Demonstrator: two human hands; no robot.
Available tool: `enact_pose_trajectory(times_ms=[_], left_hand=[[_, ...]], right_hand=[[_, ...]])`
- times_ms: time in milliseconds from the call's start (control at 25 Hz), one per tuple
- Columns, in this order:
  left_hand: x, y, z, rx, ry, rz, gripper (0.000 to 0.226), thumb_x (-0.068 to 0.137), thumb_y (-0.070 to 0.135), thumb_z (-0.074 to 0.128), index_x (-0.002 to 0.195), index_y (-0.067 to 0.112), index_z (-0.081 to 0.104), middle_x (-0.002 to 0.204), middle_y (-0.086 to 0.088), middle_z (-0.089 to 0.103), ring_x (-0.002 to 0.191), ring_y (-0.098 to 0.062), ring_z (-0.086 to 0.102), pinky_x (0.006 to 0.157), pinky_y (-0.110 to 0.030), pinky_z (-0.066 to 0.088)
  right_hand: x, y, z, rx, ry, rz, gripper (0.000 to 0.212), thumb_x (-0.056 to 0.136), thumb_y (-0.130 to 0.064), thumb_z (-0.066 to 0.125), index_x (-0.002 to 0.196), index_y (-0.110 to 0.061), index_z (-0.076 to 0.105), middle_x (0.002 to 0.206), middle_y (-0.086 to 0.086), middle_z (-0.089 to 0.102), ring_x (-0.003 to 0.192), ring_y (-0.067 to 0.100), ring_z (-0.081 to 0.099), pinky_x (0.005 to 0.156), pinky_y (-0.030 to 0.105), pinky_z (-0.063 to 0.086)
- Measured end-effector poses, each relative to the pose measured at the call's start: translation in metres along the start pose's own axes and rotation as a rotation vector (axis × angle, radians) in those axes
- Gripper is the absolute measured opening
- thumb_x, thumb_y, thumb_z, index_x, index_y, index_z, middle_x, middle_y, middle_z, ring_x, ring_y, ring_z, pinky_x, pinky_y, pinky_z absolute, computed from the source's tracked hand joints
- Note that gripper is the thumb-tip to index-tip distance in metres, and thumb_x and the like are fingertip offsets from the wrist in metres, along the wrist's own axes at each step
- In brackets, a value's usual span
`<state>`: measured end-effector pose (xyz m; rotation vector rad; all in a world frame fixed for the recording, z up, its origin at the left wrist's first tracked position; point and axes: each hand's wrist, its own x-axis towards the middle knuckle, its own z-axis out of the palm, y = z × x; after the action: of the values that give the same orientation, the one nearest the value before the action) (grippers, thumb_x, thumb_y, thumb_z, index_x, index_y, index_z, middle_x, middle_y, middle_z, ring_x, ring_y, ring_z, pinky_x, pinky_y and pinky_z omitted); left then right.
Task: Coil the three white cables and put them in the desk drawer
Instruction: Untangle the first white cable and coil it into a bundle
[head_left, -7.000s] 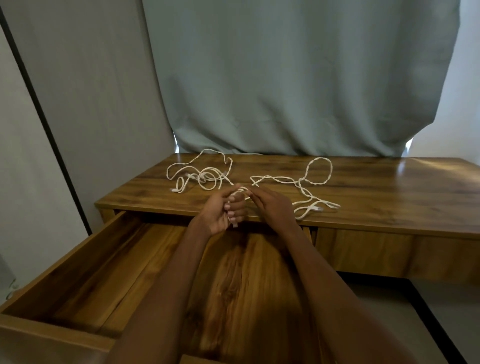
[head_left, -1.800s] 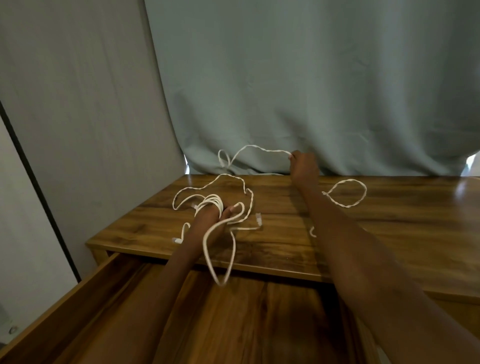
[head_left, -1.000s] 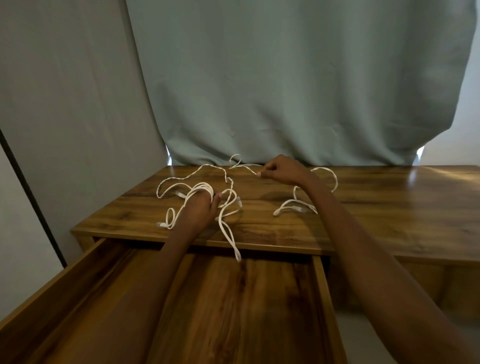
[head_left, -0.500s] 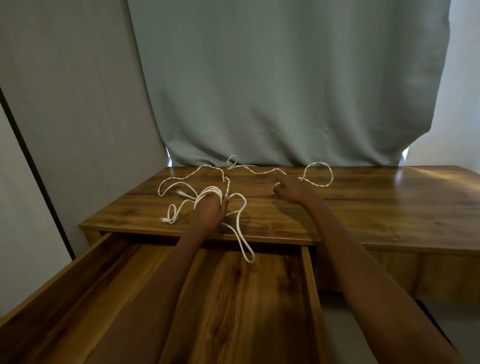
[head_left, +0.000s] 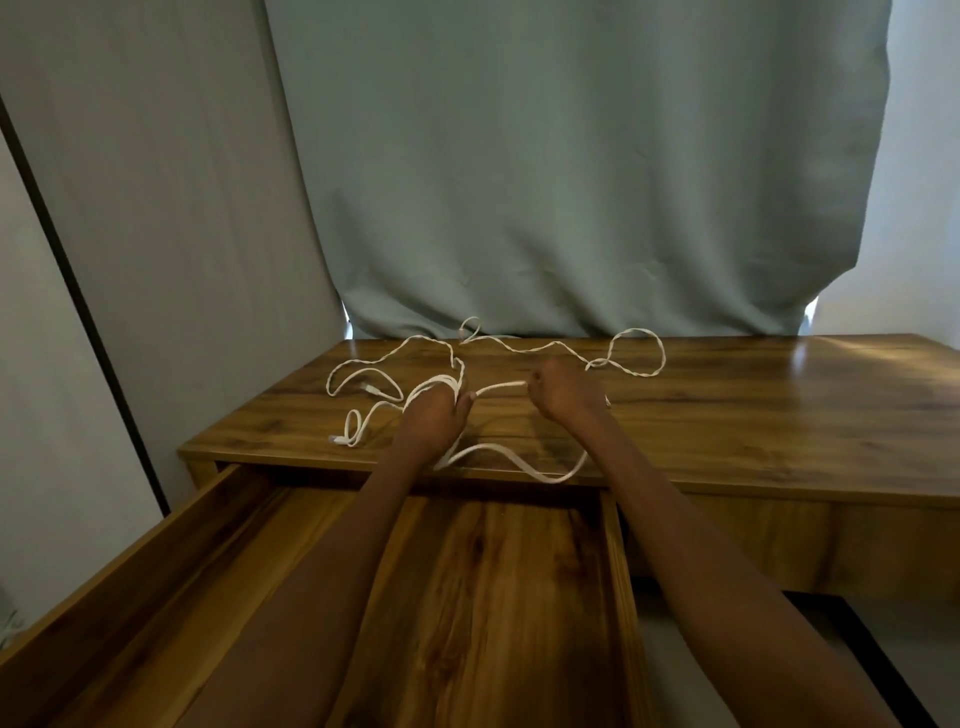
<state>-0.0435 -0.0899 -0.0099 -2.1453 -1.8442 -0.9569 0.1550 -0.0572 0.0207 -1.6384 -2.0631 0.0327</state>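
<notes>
My left hand (head_left: 435, 415) grips several loops of a flat white cable (head_left: 501, 387) wound round it, above the desk's front edge. My right hand (head_left: 563, 395) pinches the same cable a short way to the right, so a straight piece runs between the hands. A slack loop of that cable (head_left: 524, 467) sags down to the desk's edge. A twisted white cable (head_left: 639, 364) lies in loose curves along the back of the desk. More white cable (head_left: 358, 384) lies tangled at the left. The wooden drawer (head_left: 615, 571) stands pulled open below my arms.
The wooden desk (head_left: 779, 415) stretches off to the right. A grey-green curtain (head_left: 571, 182) hangs right behind it. A grey wall panel (head_left: 156, 234) stands at the left, close to the drawer's left side (head_left: 130, 561).
My right hand has come back from the rear of the desk to a spot beside my left hand, taking hold of the flat cable. The hanging loop has swung right and flattened.
</notes>
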Motion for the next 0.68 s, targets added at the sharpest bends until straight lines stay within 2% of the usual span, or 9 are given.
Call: enact_pose_trajectory(times_ms=[80, 200, 240, 320, 400, 440, 520, 600, 680], left_hand=[[-0.002, 0.004, -0.014, -0.359, -0.199, -0.181, 0.046, 0.099, 0.048, 0.051, 0.074, 0.010, 0.062, 0.063, 0.000, 0.055, 0.061, -0.017, 0.055, 0.060, -0.030, 0.036], [-0.009, 0.006, -0.031, -1.186, -0.624, -0.430, 0.043, 0.099, 0.041, 0.051, 0.065, 0.016, 0.049, 0.049, 0.003, 0.036, 0.044, -0.011, 0.034, 0.048, -0.026, 0.030], [-0.011, 0.005, -0.035, -1.397, -0.724, -0.413, 0.041, 0.099, 0.035, 0.051, 0.063, 0.017, 0.044, 0.047, 0.004, 0.032, 0.042, -0.011, 0.031, 0.046, -0.025, 0.028], [-0.016, 0.008, -0.041, -1.664, -0.878, -0.299, 0.040, 0.099, 0.023, 0.048, 0.061, 0.016, 0.040, 0.043, 0.005, 0.031, 0.039, -0.010, 0.028, 0.043, -0.025, 0.026], [-0.020, 0.019, -0.047, -1.819, -0.922, -0.189, 0.043, 0.100, 0.018, 0.043, 0.057, 0.016, 0.040, 0.040, 0.005, 0.029, 0.039, -0.011, 0.025, 0.043, -0.025, 0.024], [-0.020, 0.027, -0.049, -1.886, -0.879, -0.141, 0.044, 0.099, 0.018, 0.040, 0.055, 0.017, 0.039, 0.040, 0.005, 0.027, 0.039, -0.011, 0.024, 0.044, -0.025, 0.024], [-0.014, 0.039, -0.050, -2.033, -0.663, -0.068, 0.042, 0.097, 0.019, 0.036, 0.055, 0.020, 0.036, 0.042, 0.004, 0.026, 0.042, -0.013, 0.025, 0.048, -0.026, 0.025], [-0.002, 0.044, -0.049, -2.111, -0.327, -0.070, 0.038, 0.095, 0.020, 0.039, 0.057, 0.019, 0.039, 0.044, 0.003, 0.031, 0.045, -0.014, 0.030, 0.052, -0.028, 0.029], [0.011, 0.044, -0.046, -2.067, 0.001, -0.198, 0.037, 0.095, 0.020, 0.040, 0.059, 0.017, 0.044, 0.047, 0.002, 0.037, 0.049, -0.015, 0.036, 0.055, -0.030, 0.035]], right_hand=[[0.006, 0.008, -0.001, -0.056, 0.243, -0.153, 0.028, 0.100, -0.038, 0.053, 0.107, -0.018, 0.071, 0.105, 0.010, 0.070, 0.098, 0.035, 0.066, 0.076, 0.040, 0.049], [0.017, 0.018, -0.001, -0.123, 0.348, -0.361, 0.036, 0.104, -0.047, 0.044, 0.125, -0.029, 0.067, 0.101, 0.005, 0.064, 0.087, 0.027, 0.064, 0.066, 0.037, 0.047], [0.020, 0.019, -0.001, -0.152, 0.348, -0.395, 0.040, 0.104, -0.050, 0.039, 0.134, -0.035, 0.061, 0.099, 0.003, 0.060, 0.080, 0.023, 0.061, 0.061, 0.035, 0.045], [0.022, 0.017, 0.000, -0.174, 0.316, -0.398, 0.046, 0.104, -0.056, 0.028, 0.145, -0.045, 0.048, 0.096, -0.001, 0.051, 0.072, 0.016, 0.054, 0.058, 0.031, 0.041], [0.023, 0.014, 0.005, -0.100, 0.279, -0.375, 0.053, 0.101, -0.062, 0.020, 0.143, -0.046, 0.049, 0.102, 0.000, 0.059, 0.078, 0.021, 0.061, 0.064, 0.035, 0.048], [0.022, 0.012, 0.010, -0.042, 0.259, -0.386, 0.054, 0.101, -0.063, 0.021, 0.139, -0.044, 0.054, 0.110, 0.001, 0.067, 0.087, 0.025, 0.066, 0.071, 0.038, 0.052], [0.014, 0.007, 0.023, 0.051, 0.186, -0.434, 0.049, 0.102, -0.059, 0.029, 0.131, -0.039, 0.064, 0.121, 0.001, 0.072, 0.104, 0.027, 0.068, 0.081, 0.039, 0.054], [0.002, 0.003, 0.037, 0.042, 0.133, -0.451, 0.040, 0.103, -0.053, 0.038, 0.125, -0.037, 0.067, 0.119, 0.003, 0.073, 0.106, 0.028, 0.068, 0.080, 0.037, 0.052], [-0.009, -0.002, 0.048, -0.004, 0.126, -0.515, 0.035, 0.104, -0.049, 0.044, 0.123, -0.033, 0.068, 0.111, 0.007, 0.075, 0.098, 0.029, 0.069, 0.072, 0.035, 0.047]])
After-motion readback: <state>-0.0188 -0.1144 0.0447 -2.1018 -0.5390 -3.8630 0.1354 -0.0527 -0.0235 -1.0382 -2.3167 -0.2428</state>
